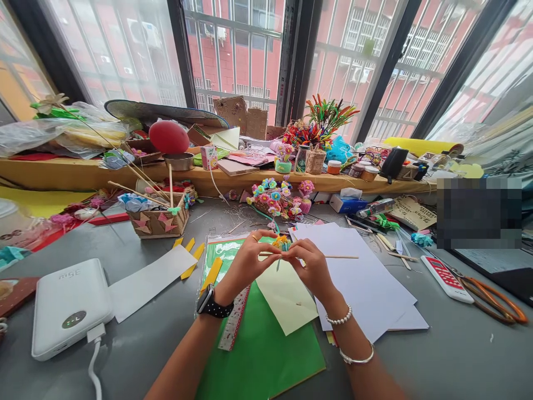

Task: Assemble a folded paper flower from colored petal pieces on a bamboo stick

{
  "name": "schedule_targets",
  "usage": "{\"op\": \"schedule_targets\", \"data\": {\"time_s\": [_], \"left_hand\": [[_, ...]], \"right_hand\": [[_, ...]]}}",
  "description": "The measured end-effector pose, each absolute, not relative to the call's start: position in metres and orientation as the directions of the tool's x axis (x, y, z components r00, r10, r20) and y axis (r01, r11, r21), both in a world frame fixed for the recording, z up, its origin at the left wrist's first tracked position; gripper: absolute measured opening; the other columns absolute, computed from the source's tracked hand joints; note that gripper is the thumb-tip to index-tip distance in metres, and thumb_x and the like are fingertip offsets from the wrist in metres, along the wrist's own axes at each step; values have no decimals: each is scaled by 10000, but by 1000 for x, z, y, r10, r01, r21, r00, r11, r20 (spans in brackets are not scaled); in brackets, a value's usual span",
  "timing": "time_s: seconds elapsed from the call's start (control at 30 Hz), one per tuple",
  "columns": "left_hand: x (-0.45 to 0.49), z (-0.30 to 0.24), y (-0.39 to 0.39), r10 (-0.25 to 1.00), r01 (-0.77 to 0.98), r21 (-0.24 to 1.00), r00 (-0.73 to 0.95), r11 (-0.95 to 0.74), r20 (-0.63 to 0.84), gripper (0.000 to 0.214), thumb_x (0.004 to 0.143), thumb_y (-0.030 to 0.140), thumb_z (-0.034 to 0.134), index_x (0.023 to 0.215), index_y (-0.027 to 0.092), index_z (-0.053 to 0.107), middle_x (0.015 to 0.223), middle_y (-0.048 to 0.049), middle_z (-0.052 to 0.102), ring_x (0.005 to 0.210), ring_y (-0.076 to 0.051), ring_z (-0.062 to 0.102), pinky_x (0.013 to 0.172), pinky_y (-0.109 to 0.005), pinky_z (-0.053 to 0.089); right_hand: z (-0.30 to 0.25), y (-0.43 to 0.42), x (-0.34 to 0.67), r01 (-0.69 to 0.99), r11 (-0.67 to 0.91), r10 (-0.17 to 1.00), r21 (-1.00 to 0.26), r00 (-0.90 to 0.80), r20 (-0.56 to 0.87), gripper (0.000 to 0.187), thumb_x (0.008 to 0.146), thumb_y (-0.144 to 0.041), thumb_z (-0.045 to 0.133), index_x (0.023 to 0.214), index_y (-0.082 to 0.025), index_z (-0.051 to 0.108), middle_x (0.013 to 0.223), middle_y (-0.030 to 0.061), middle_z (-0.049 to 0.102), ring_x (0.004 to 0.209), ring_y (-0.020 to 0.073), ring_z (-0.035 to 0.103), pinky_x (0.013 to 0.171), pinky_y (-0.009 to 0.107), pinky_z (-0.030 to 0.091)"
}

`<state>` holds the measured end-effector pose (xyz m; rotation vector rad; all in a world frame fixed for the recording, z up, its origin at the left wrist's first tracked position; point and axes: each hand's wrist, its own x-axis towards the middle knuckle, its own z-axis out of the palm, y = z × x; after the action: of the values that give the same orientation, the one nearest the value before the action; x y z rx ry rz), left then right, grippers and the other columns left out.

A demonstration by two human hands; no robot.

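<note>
My left hand [250,261] and my right hand [310,265] meet above the table, both with fingers pinched on a thin wooden stick [339,256] that pokes out to the right. A small yellow paper flower [282,241] sits on the stick between my fingertips. Below my hands lie a pale yellow sheet [287,294] and a green sheet [262,350]. A patterned ruler [234,319] lies under my left wrist, which wears a black watch. My right wrist wears a bead bracelet and a silver bangle.
White paper sheets [366,278] lie to the right, a white power bank [69,305] with cable at the left. A cardboard box [160,221] with sticks, paper flower bunches [275,200], a red calculator [445,278] and orange-handled scissors [493,300] surround the work area. The wooden sill [83,172] is crowded.
</note>
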<state>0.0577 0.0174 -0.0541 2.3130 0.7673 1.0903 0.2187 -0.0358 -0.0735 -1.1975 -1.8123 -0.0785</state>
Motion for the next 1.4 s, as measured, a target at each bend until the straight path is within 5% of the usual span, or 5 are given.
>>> {"op": "schedule_targets", "data": {"time_s": [0.77,1.4], "left_hand": [[61,-62,20,591,385,448,507,-807,627,95,742,165,581,710,204,662,918,-69,595,919,-236,528,812,-414,404],[55,-59,22,566,388,412,553,-824,611,46,741,175,594,739,190,638,929,-77,567,927,-212,545,785,-346,459]], "right_hand": [[-76,-33,219,742,473,766,-475,-79,638,93,792,-216,570,834,-212,653,752,42,625,732,174,575,598,281,490],[-75,-38,214,796,512,674,-322,-141,725,165,844,-190,480,857,-203,644,777,67,625,774,203,511,676,339,463]]}}
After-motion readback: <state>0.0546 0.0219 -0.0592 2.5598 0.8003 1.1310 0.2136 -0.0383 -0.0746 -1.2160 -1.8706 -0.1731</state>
